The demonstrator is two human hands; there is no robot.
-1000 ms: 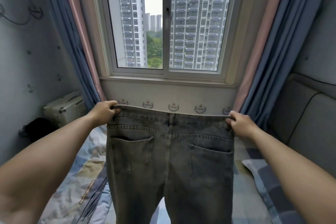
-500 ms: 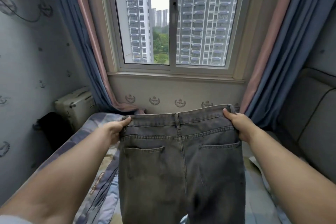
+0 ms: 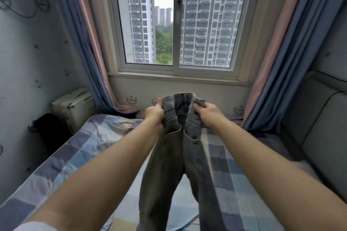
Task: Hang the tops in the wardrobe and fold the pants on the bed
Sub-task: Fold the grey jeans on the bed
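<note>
While bunched at the waistband, grey denim jeans [image 3: 178, 155] in both gripping hands [image 3: 154, 113] [image 3: 208, 114].

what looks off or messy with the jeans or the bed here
Nothing stands out. The faded grey denim jeans are held up by the waistband in the left hand and right hand, above the checked blue bedspread, which is merely rumpled.

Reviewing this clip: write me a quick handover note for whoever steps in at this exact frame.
Left hand grips one end of the jeans' waistband; right hand grips the other end. The two ends are held close together, waistband bowed between them, legs hanging down over the checked bed.
Done: jeans picked up and held by the waistband.
Left: finish folding them on the bed. No tops or wardrobe in view.
</note>
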